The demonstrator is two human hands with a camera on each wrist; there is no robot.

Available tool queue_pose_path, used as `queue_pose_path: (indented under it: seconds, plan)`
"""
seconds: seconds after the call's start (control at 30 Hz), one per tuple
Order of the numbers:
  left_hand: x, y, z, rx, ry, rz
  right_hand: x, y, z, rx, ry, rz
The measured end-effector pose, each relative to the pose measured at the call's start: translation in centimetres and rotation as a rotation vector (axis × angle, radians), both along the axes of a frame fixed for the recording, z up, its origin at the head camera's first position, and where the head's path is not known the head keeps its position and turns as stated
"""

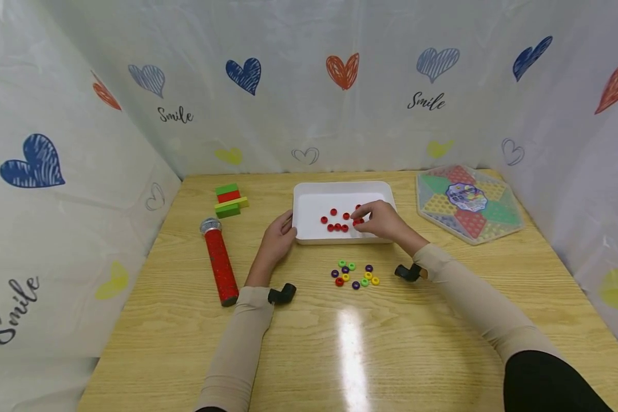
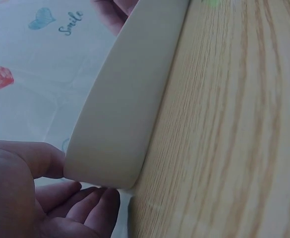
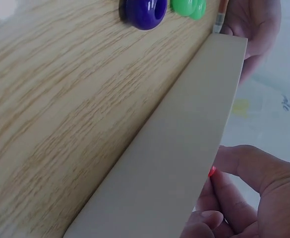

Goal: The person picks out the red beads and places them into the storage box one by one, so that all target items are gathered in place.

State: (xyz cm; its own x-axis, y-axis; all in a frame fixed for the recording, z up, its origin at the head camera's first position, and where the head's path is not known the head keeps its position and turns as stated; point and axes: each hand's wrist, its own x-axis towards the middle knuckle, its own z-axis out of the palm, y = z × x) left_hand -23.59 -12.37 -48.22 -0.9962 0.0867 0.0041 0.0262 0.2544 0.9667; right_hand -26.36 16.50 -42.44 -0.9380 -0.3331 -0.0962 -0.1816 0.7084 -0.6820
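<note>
A white tray (image 1: 314,197) sits on the table with several red ring-shaped beads (image 1: 333,212) inside, some in a short row near its front wall. My left hand (image 1: 279,237) holds the tray's front left corner, its thumb by the rim and fingers along the side; in the left wrist view the fingertips are right at the tray wall (image 2: 120,94). Over the tray's right part, my right hand (image 1: 383,220) pinches a red bead (image 3: 212,171) between thumb and fingers, mostly hidden behind the tray wall in the right wrist view.
Loose green, yellow, purple and red beads (image 1: 352,266) lie in front of the tray. On the left are a red microphone (image 1: 220,266) and coloured blocks (image 1: 229,196). A hexagonal board in a clear case (image 1: 471,203) lies at the back right. Printed curtains (image 1: 288,114) enclose the table.
</note>
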Motion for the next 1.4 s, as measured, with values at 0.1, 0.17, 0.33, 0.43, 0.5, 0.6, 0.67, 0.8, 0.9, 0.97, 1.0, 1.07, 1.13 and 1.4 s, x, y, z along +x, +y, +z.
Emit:
queue_pose_path:
  seconds: [0.1,0.17,0.33,0.43,0.5,0.6,0.67,0.8,0.9,0.97,1.0,1.07,1.13,1.4]
  plan:
    - [-0.1,0.0,0.0,-0.001,-0.002,0.0,-0.1,0.1,-0.1,0.003,0.0,0.008]
    - [-0.1,-0.1,-0.1,0.001,-0.003,-0.003,-0.2,0.1,-0.3,0.007,-0.004,0.017]
    - [-0.1,-0.1,-0.1,0.006,0.002,-0.011,-0.4,0.0,-0.7,0.008,-0.019,0.02]
    - [0.0,-0.1,-0.1,0.006,0.002,-0.008,-0.5,-0.1,-0.9,0.016,-0.027,0.016]
    - [0.0,-0.1,-0.1,0.001,0.003,-0.007,-0.6,0.0,-1.0,0.024,-0.033,0.015]
    - [0.1,0.0,0.0,-0.005,0.005,-0.007,-0.6,0.0,-1.1,0.025,-0.042,0.012]
    - [0.1,0.0,0.0,-0.008,0.009,-0.008,-0.5,0.0,-1.1,0.023,-0.04,0.009]
    - [0.1,0.0,0.0,-0.006,0.009,-0.005,-0.4,0.0,-1.0,0.022,-0.023,0.008]
    - [0.0,-0.1,0.0,-0.007,0.005,0.001,-0.3,0.0,-0.8,0.025,-0.004,0.005]
    - [0.0,-0.1,0.0,-0.009,0.004,0.002,-0.1,0.1,-0.6,0.028,0.007,0.007]
    - [0.0,-0.1,0.0,-0.009,0.003,0.002,0.1,0.2,-0.5,0.027,0.012,0.01]
    - [0.0,-0.1,0.0,-0.009,0.003,0.001,0.3,0.2,-0.4,0.021,0.024,0.023]
    - [0.0,-0.1,0.0,-0.008,0.003,-0.004,0.7,0.3,-0.2,0.017,0.034,0.042]
    - [0.1,-0.1,0.1,0.0,-0.001,-0.007,3.5,-0.2,0.3,-0.043,0.057,0.112]
